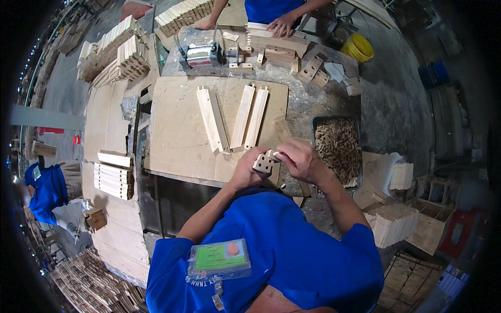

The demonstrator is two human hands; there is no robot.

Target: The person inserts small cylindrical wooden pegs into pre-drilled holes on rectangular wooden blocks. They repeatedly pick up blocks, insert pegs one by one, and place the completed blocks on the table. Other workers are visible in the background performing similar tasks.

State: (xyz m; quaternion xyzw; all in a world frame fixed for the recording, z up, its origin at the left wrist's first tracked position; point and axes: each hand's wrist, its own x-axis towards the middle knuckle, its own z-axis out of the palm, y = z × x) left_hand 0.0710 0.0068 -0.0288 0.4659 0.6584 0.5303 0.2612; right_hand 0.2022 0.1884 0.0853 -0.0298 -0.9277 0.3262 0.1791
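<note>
My left hand (247, 170) is closed around a pale wooden piece (263, 164) whose end shows several round holes. Close beside it, my right hand (301, 160) pinches a small light wooden peg (277, 154) near the top of that piece. The fingers hide part of both. Beyond my hands, a wooden rail (212, 119) lies tilted on a cardboard sheet (172, 130). Two more rails (243, 117) lie side by side to its right, with small pegs at their far ends.
A dark bin (313, 136) full of wooden dowels stands at right. Across the table are a clamp-like metal machine (202, 55), drilled blocks (311, 68) and a co-worker's hand (283, 24) on wooden strips. Stacked slats (112, 180) lie left; a yellow bucket (359, 48) stands far right.
</note>
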